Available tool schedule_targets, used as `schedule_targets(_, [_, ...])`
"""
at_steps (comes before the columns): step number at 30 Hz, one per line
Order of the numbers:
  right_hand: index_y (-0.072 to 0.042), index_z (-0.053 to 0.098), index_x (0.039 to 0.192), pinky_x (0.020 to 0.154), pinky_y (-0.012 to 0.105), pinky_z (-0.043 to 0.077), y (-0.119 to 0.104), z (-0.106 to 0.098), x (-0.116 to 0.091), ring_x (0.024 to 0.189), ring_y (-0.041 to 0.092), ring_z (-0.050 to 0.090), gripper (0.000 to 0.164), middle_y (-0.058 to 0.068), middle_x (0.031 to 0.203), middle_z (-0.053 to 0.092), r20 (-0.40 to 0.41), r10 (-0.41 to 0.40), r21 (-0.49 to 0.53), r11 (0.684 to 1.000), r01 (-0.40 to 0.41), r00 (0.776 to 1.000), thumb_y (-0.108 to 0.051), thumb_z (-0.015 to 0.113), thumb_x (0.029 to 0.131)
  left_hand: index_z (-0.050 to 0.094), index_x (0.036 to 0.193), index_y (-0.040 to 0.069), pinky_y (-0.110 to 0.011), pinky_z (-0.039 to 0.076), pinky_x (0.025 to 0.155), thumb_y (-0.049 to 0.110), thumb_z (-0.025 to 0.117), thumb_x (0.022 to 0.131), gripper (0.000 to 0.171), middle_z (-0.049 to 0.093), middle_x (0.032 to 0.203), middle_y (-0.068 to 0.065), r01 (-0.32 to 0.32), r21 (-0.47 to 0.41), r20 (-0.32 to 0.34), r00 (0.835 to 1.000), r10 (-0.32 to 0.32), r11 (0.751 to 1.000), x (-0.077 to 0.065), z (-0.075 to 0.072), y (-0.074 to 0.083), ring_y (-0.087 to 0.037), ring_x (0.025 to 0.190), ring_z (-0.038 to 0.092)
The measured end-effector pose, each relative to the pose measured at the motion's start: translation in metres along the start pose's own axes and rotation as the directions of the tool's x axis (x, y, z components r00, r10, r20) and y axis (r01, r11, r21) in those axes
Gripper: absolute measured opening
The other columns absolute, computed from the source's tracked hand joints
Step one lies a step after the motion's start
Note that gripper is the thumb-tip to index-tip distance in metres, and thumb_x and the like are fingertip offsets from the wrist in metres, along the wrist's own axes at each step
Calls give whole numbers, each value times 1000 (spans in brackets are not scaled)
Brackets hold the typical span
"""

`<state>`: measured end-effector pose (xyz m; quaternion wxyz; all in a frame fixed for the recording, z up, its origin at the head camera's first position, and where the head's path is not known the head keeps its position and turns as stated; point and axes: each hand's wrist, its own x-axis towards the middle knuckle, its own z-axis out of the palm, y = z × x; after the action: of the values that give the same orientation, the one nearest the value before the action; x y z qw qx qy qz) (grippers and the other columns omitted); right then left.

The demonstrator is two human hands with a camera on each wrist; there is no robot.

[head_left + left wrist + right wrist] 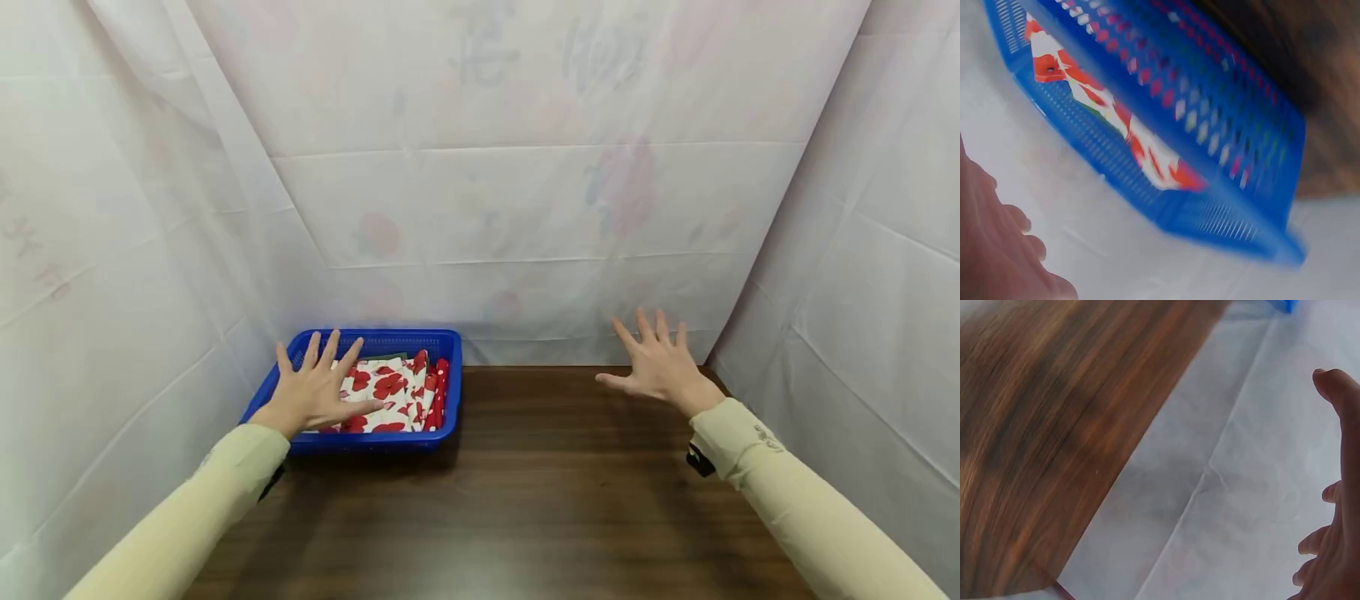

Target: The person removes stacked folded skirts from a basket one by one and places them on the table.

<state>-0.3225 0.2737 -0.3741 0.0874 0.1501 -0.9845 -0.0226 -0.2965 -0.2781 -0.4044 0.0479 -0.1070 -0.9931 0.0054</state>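
Note:
My left hand (311, 396) is held with fingers spread, overlapping the blue plastic basket (456, 375) in the head view and holding nothing. Inside that basket lie folded cloths, one white with red flowers (388, 387) and a red one with white dots (441, 392) at the right side; a bit of dark green cloth (386, 358) shows behind. In the left wrist view the perforated basket wall (1210, 125) appears blurred, with the fingers (1016, 219) off to its side. Over the right part of the table, my right hand (660, 367) has its fingers fanned out and holds nothing.
A dark brown wooden table (525, 483) lies beneath both hands. White cloth sheets with faint prints hang behind it (525, 208), on the left (112, 250) and on the right (877, 250). A dark band (700, 460) sits at the right wrist.

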Motion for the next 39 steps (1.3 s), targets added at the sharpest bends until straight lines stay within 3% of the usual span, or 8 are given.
schedule_targets(4, [-14,22,166,113,83,11,-9,-1,8,150,62,14,105,34,166,17,-10,-44,-41,998,44,999,-78,54,90,17,167,19,-84,-14,108,92,46,79,117,10,170,-28,-39,27,-25,999,39,999,-4,-16,-3,-57,154,5])
schedule_targets(8, [-14,22,166,113,83,13,-23,-6,22,151,61,14,103,34,166,17,-9,-76,-33,997,76,997,-76,55,91,17,167,20,-83,-14,109,92,46,79,117,12,170,-28,-38,40,-24,999,39,998,-7,-25,-10,-56,154,7])
schedule_targets(15, [-15,20,166,115,80,12,-63,-14,49,151,60,15,102,32,167,18,-14,-124,21,992,124,992,-72,59,91,13,167,18,-86,-7,109,89,48,81,117,8,169,-31,-4,22,1,1000,4,1000,-6,-29,-32,-59,152,7])
schedule_targets(22, [-19,13,167,115,75,26,-108,-10,72,151,58,16,105,31,168,17,15,-164,145,976,160,986,-75,56,90,7,167,18,-87,-6,107,88,48,84,116,4,168,-33,52,-14,24,998,-52,999,-1,-30,-47,-60,151,9])
schedule_targets(28, [-19,11,167,118,69,29,-141,0,83,153,55,15,107,25,171,10,58,-150,282,951,128,987,-78,55,89,12,167,15,-83,31,103,91,42,84,116,11,166,-36,47,-7,46,998,-47,999,6,-25,-45,-63,143,28])
schedule_targets(30, [-18,12,167,120,68,27,-152,3,87,154,55,13,107,24,171,9,64,-156,313,941,128,986,-78,55,89,13,166,14,-80,37,101,90,42,84,116,14,165,-36,40,-6,44,998,-40,999,8,-22,-44,-63,141,33])
schedule_targets(39, [-16,16,167,123,63,24,-200,15,96,154,55,15,109,29,168,17,74,-170,379,916,130,983,-80,54,87,13,166,13,-81,27,107,88,43,85,115,21,164,-35,66,-78,80,995,-60,995,14,1,-38,-64,143,28])
